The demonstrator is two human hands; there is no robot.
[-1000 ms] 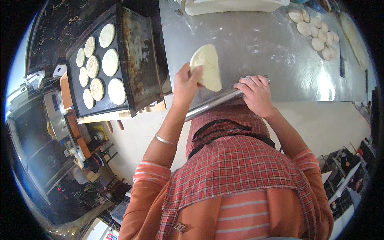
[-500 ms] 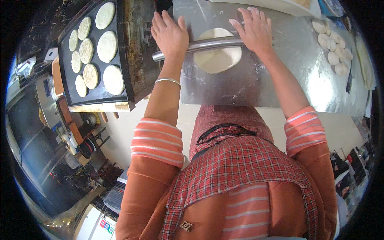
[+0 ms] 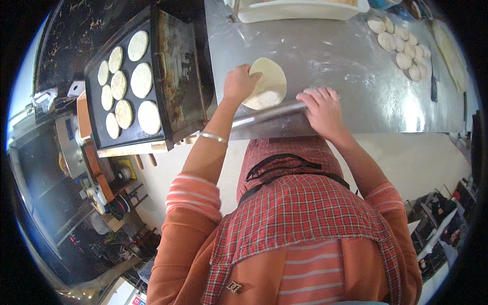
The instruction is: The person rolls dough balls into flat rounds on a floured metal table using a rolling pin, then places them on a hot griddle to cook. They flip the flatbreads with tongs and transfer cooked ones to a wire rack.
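Note:
A thin, pale round of dough (image 3: 272,81) lies on the metal worktop (image 3: 325,56). At its left edge my left hand (image 3: 241,84) is closed, pinching the dough between thumb and fingers. My right hand (image 3: 323,111) is closed over the right end of a shiny metal rolling pin (image 3: 272,114). The pin slants along the near side of the round, by the worktop's front edge, its left end lower. Whether it touches the dough, I cannot tell.
On my left a black griddle (image 3: 131,118) carries several flat rounds, some browned. Several dough balls (image 3: 404,61) sit at the far right beside a dark, narrow tool (image 3: 434,89). A white tray (image 3: 300,13) stands at the back.
The rolling pin has come off the dough toward me, my right hand with it. My left hand has left the pin and taken the dough's left edge. The head view has shifted.

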